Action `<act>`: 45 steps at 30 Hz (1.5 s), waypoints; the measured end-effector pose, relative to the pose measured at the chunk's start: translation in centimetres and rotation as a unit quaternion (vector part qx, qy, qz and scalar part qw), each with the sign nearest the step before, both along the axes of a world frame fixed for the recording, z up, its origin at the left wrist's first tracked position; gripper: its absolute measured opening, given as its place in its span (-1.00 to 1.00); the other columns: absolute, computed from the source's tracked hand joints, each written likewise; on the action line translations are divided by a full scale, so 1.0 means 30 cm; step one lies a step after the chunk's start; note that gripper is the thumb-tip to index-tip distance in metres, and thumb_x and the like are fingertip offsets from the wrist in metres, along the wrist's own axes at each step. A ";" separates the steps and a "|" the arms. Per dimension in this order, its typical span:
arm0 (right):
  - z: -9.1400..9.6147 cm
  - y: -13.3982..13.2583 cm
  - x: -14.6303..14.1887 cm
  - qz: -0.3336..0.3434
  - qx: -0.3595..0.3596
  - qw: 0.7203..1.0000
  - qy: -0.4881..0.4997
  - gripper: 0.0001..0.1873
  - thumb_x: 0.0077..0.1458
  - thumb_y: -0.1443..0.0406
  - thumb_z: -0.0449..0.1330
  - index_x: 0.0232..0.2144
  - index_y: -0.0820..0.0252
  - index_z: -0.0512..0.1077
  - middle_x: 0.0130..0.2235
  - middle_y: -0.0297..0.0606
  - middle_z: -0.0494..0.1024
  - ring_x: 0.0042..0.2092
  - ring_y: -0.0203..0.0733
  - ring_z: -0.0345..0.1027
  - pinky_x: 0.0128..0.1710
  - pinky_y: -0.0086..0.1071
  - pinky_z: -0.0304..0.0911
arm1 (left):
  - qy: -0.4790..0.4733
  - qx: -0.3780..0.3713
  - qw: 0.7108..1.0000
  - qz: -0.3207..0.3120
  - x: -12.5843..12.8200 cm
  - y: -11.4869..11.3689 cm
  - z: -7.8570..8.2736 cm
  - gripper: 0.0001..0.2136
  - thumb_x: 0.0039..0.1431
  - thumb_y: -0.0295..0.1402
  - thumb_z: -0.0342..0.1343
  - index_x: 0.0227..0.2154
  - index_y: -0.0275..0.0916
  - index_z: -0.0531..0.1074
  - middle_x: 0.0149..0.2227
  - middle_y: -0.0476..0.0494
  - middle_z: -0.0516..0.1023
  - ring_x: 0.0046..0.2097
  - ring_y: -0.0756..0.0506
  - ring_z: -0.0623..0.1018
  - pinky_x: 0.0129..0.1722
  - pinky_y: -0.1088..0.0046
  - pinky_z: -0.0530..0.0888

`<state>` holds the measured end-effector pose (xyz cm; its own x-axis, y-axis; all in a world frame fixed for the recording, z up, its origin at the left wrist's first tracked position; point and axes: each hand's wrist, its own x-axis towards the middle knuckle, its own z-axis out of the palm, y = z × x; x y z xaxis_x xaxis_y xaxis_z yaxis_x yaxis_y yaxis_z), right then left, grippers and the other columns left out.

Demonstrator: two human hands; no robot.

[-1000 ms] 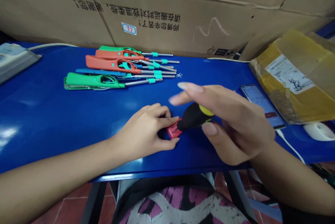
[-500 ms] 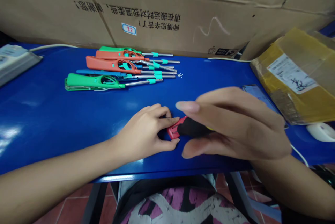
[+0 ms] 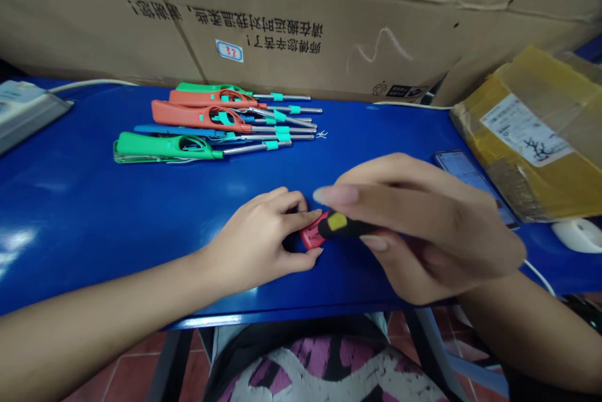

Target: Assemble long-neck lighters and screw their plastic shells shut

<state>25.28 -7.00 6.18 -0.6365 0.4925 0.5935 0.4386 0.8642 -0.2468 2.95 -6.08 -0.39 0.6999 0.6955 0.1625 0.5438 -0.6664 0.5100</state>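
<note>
On the blue tabletop, my left hand (image 3: 268,239) pinches a small red plastic piece (image 3: 314,236) with dark slots between thumb and forefinger. My right hand (image 3: 427,226) is closed on the black handle of a screwdriver (image 3: 337,222), which has a yellow patch near its end. The handle stands over the red piece and hides part of it. The screwdriver's tip is out of sight, so I cannot tell exactly where it touches. Beyond my left hand lie several long-nosed lighters (image 3: 202,116) in green, orange and blue, with turquoise tape on them.
A large cardboard box (image 3: 263,19) stands along the back of the blue table (image 3: 94,214). To the right are a phone (image 3: 470,179), a yellow-taped parcel (image 3: 512,138) and a white mouse (image 3: 578,236). A white power strip (image 3: 31,110) sits at far left.
The screwdriver handle has turned, bringing its yellow patch into view. My right thumb has shifted along the handle, away from the red piece. My left hand has stayed put.
</note>
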 end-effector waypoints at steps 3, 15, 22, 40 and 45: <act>0.003 0.011 -0.002 -0.030 0.034 0.999 0.009 -0.77 0.22 0.16 0.29 -0.11 0.10 0.52 -0.24 -0.26 0.60 -0.29 -0.20 0.50 -0.33 -0.34 0.48 | 0.004 -0.007 1.000 -0.001 -0.001 -0.001 -0.003 -0.70 0.19 -0.23 0.21 -0.05 -0.22 0.54 -0.21 -0.12 0.53 -0.18 -0.17 0.51 -0.21 0.28 0.49; 0.003 0.016 0.005 0.005 0.016 1.000 -0.001 -0.55 0.30 0.15 0.19 0.16 0.22 0.41 0.01 -0.14 0.60 0.05 -0.08 0.48 0.06 -0.24 0.47 | -0.008 0.025 1.000 0.011 0.001 -0.010 -0.010 -0.76 0.19 -0.22 0.20 -0.14 -0.19 0.59 -0.25 -0.13 0.53 -0.20 -0.18 0.51 -0.23 0.27 0.49; -0.005 0.015 -0.005 -0.039 0.081 0.996 0.017 -0.61 0.20 0.16 0.32 0.05 0.10 0.50 -0.20 -0.26 0.62 -0.22 -0.19 0.54 -0.21 -0.36 0.51 | 0.003 0.007 1.000 0.017 0.001 -0.015 -0.005 -0.76 0.19 -0.24 0.19 -0.13 -0.18 0.58 -0.27 -0.11 0.53 -0.20 -0.17 0.52 -0.26 0.30 0.48; 0.000 0.021 -0.006 0.075 -0.055 0.994 0.058 -0.71 0.27 0.39 0.19 0.03 0.17 0.45 -0.08 -0.19 0.63 -0.10 -0.24 0.55 -0.14 -0.38 0.52 | -0.008 0.014 0.999 0.028 0.007 -0.019 0.003 -0.78 0.16 -0.26 0.20 -0.15 -0.20 0.55 -0.32 -0.07 0.46 -0.26 -0.15 0.49 -0.37 0.36 0.42; -0.007 0.018 -0.015 0.049 -0.022 0.997 0.053 -0.70 0.22 0.35 0.30 0.00 0.30 0.46 -0.08 -0.14 0.63 -0.10 -0.27 0.53 -0.16 -0.44 0.48 | -0.012 0.017 1.000 0.022 0.006 -0.021 0.005 -0.81 0.16 -0.31 0.18 -0.18 -0.18 0.56 -0.37 -0.04 0.40 -0.30 -0.13 0.46 -0.41 0.39 0.34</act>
